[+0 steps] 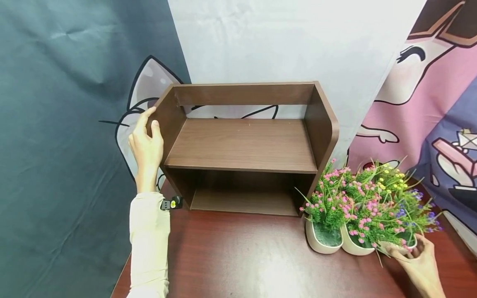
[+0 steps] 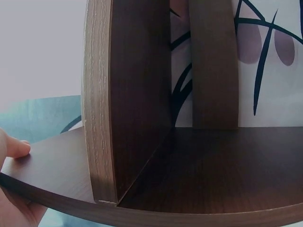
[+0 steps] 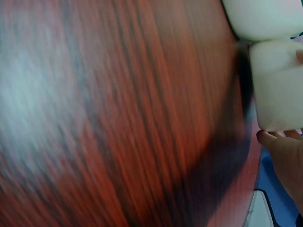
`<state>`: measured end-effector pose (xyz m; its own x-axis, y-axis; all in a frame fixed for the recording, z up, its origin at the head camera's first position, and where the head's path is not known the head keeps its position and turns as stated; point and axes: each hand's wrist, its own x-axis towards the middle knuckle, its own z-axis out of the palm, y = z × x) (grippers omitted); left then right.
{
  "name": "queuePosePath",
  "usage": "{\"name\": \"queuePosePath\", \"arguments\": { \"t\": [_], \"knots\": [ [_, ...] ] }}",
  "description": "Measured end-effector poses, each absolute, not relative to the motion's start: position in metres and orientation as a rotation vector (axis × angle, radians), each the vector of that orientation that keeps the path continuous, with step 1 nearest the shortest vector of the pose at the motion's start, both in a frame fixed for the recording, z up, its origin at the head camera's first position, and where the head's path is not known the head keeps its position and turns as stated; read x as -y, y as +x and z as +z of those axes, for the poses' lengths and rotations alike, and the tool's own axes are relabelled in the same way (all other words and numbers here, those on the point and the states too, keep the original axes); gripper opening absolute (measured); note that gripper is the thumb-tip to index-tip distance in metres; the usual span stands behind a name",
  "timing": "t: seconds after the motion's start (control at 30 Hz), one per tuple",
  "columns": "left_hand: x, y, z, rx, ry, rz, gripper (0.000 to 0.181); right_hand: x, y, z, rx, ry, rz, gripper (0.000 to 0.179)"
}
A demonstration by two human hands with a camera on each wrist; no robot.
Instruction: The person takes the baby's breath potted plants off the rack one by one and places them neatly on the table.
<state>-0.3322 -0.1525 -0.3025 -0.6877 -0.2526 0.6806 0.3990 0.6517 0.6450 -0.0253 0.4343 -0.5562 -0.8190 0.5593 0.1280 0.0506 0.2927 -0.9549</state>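
Note:
My left hand (image 1: 147, 145) grips the upper left side panel (image 1: 168, 124) of a dark brown two-tier wooden shelf (image 1: 238, 142). In the left wrist view its thumb (image 2: 18, 147) lies on one face of that panel, with fingers behind the other. At the right, my right hand (image 1: 421, 260) holds the rightmost white flowerpot (image 3: 279, 99), thumb and fingers on opposite sides. Purple and pink artificial flowers (image 1: 413, 215) rise above it. Two more white pots with pink flowers, a middle one (image 1: 352, 246) and a left one (image 1: 320, 246), stand close beside it.
The shelf stands on a glossy reddish-brown table (image 1: 231, 248). Yellow flowers (image 1: 391, 178) show behind the pink ones. A printed cloth backdrop (image 1: 268, 41) hangs behind the shelf, and a dark grey-blue cloth (image 1: 74, 165) hangs along the left.

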Motion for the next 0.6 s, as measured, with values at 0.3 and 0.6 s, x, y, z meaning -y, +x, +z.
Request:
{"name": "queuePosePath", "arguments": {
  "t": [0.3, 0.6],
  "knots": [
    [0.154, -0.331, -0.301, 2.1, -0.107, -1.034, 0.033, -0.432, -0.021, -0.544, 2.554, -0.706, 1.183, 0.086],
    [0.15, -0.326, -0.304, 2.028, -0.148, -1.006, 0.037, -0.49, 0.001, -0.549, 2.209, -0.661, 1.18, 0.079]
  ]
}}
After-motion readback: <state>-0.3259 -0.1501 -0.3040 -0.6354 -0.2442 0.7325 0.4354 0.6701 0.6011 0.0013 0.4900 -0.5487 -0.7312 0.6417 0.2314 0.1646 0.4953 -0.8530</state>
